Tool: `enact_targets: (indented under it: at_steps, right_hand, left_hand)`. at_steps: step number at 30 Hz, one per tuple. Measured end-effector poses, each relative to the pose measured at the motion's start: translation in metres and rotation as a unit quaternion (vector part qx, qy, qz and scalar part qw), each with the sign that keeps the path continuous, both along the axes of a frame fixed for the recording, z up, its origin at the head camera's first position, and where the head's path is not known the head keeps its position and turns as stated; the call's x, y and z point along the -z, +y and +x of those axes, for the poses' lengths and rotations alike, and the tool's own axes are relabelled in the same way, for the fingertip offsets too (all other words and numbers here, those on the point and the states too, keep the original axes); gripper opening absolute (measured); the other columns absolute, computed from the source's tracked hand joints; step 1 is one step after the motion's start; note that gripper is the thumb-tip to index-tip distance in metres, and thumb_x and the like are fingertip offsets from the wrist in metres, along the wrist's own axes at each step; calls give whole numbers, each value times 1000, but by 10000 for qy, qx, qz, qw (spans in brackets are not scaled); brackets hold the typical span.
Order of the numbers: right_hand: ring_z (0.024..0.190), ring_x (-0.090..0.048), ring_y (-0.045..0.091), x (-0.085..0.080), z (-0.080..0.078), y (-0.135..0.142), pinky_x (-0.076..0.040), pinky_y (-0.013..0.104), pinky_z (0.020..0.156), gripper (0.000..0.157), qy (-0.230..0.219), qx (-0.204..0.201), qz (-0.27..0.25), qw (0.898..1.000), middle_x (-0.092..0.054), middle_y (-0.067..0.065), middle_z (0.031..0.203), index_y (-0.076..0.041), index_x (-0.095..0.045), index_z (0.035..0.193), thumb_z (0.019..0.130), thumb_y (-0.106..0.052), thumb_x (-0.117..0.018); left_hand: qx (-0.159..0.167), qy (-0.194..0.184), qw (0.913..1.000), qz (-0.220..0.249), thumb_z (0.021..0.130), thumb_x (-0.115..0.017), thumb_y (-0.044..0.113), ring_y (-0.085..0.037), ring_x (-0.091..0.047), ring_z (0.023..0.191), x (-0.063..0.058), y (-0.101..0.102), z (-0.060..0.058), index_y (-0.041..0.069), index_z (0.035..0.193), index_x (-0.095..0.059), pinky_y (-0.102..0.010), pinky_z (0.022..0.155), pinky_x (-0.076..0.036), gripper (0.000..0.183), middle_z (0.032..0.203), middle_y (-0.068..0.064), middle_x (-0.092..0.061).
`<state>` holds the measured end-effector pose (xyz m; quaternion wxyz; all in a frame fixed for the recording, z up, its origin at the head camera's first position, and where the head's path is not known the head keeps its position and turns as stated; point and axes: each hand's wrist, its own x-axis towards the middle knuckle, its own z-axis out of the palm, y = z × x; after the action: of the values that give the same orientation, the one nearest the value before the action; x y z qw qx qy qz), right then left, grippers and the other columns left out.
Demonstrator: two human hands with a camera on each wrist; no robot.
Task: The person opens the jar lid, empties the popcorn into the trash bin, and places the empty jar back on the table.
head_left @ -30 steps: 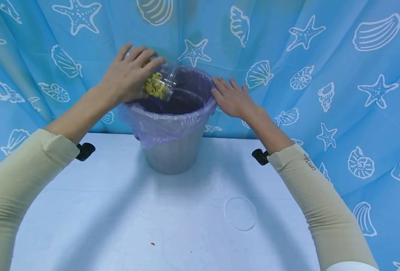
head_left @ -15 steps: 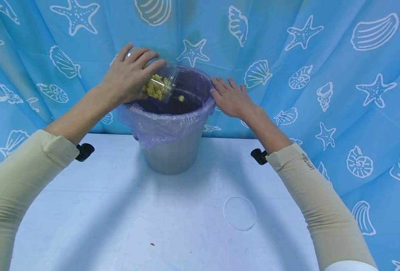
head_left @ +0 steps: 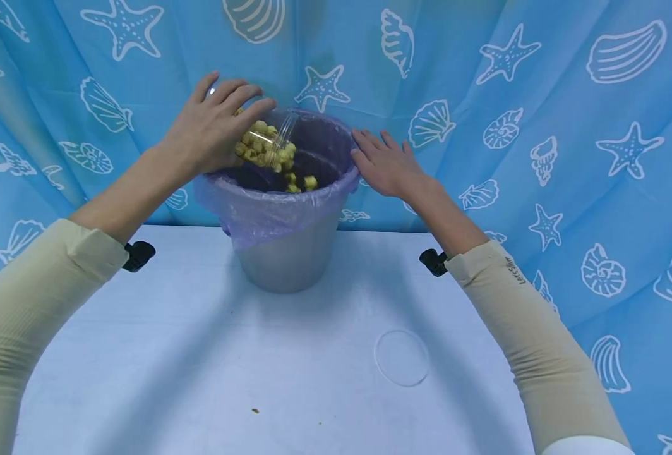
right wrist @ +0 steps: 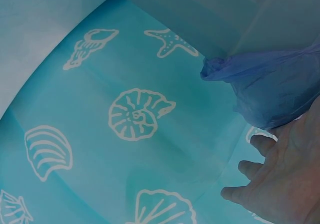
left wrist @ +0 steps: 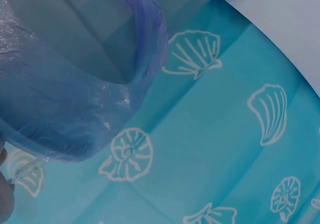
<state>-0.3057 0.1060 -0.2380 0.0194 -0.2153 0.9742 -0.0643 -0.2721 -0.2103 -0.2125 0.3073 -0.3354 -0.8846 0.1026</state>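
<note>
My left hand [head_left: 211,126] grips a clear jar [head_left: 285,128], tipped on its side with its mouth over a grey trash bin [head_left: 287,259]. Yellow popcorn [head_left: 258,142] fills part of the jar, and several pieces are dropping from its mouth into the bin. A purple trash bag [head_left: 273,215] lines the bin and folds down over its rim. My right hand [head_left: 387,164] rests against the rim's right side, fingers extended. In the left wrist view, only a sliver of the left hand [left wrist: 5,199] shows at the edge. The bin's bottom is hidden.
A thin clear ring [head_left: 401,358] lies on the white table [head_left: 199,354], right of centre. Small brown crumbs [head_left: 255,411] dot the table's near part. Behind the bin hangs a blue curtain [head_left: 347,38] with white shell and starfish drawings.
Popcorn has slid toward the jar's mouth. First a single piece dropped out; now several are falling into the bin. The right hand stays at the rim.
</note>
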Motion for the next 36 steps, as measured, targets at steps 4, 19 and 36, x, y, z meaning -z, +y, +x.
enact_targets:
  at_steps: [4,19,36]
  right_hand:
    - [150,7,32,0,0,0,6,59,117,61,21,-2,-6,10000,-3,6,167,-20,-1,162,108,-45,-13]
    - [150,7,32,0,0,-1,6,59,117,61,53,23,-9,10000,-3,6,167,-20,-2,162,108,-45,-13]
    - [150,8,31,-1,1,1,7,59,117,61,-35,-31,-14,10000,-2,6,167,-20,-2,162,108,-45,-12]
  left_hand:
    - [3,9,10000,35,56,-100,23,-41,-35,136,0,0,0,10,146,-37,-58,118,-15,110,145,-21,-42]
    - [40,83,9998,-178,58,-100,22,-41,-32,138,-1,1,0,11,146,-35,-56,119,-11,110,147,-21,-40]
    - [-150,-18,9964,-831,64,-96,16,-39,-30,141,-1,9,5,13,148,-39,-55,119,-1,102,150,-20,-40]
